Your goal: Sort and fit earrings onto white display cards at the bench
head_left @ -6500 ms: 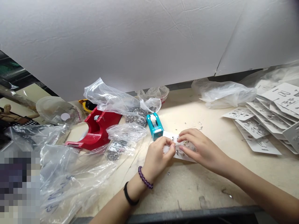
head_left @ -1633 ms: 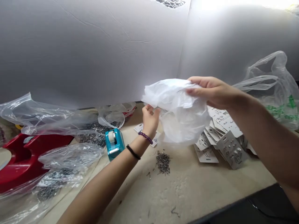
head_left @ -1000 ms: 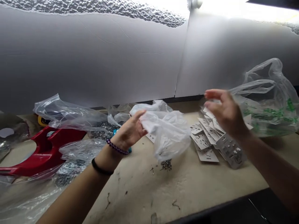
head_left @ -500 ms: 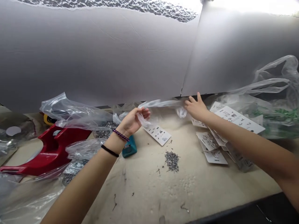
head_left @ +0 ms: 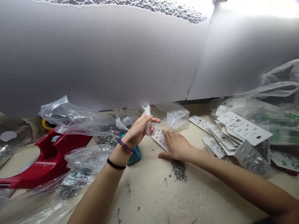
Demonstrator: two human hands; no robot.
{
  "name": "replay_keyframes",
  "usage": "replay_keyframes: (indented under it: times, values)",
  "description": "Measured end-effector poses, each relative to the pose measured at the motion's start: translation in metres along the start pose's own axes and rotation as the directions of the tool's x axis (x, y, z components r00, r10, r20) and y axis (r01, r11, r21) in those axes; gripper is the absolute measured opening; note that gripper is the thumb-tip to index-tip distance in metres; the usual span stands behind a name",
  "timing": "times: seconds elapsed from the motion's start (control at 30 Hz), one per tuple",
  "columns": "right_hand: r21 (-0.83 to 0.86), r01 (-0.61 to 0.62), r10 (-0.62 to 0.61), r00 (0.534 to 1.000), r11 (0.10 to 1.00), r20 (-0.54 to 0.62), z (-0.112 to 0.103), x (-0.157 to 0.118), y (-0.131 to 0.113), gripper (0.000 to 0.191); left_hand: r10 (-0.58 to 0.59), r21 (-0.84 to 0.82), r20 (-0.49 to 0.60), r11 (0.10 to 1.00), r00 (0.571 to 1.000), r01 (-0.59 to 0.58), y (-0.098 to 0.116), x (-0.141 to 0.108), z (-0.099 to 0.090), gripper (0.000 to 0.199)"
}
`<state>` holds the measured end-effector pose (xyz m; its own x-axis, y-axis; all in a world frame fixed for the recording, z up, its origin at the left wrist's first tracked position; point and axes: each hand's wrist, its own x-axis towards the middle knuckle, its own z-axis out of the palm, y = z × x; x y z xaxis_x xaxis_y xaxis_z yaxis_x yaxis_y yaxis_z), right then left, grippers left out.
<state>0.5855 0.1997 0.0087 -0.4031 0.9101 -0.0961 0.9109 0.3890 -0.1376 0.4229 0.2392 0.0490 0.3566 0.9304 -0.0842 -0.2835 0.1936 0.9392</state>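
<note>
My left hand [head_left: 138, 130] is raised at the table's far side, its fingers shut on a narrow twist of transparent plastic [head_left: 147, 120]. My right hand [head_left: 176, 146] lies flat with its fingertips on a white printed card [head_left: 159, 139]. Just below that hand is a small heap of tiny metal pieces [head_left: 179, 170]. A loose transparent plastic bag [head_left: 175, 116] sits behind the card, a little beyond my right fingers. A teal tape dispenser [head_left: 135, 157] is mostly hidden behind my left wrist.
A red tape dispenser [head_left: 52, 161] and transparent bags of metal pieces [head_left: 81, 168] occupy the left. Several white cards [head_left: 240, 137] lie heaped at the right, before a green-printed plastic bag [head_left: 275, 118]. A white board [head_left: 116, 56] stands behind the table.
My right hand has let go of the plastic and dropped to the card. The plastic has narrowed into a twist in my left hand. The view has shifted slightly.
</note>
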Motion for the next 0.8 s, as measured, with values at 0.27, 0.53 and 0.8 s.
replay_keyframes:
  times: [0.27,0.53,0.8]
  values:
    - [0.623,0.048,-0.202,0.963,0.781,0.178,-0.032,-0.038,0.068,0.056,0.013,0.126,-0.205,0.992,0.979,0.013,0.011,-0.007,-0.006,0.017]
    - [0.528,-0.068,0.156,0.980,0.847,-0.124,-0.028,0.025,0.041,0.044,0.094,0.069,-0.198,0.994,0.976,-0.082,-0.001,-0.005,0.007,0.013]
    - [0.318,-0.304,0.370,0.913,0.898,-0.172,-0.039,0.077,0.073,0.044,0.047,0.094,-0.046,0.995,0.998,-0.042,0.000,-0.015,0.029,0.017]
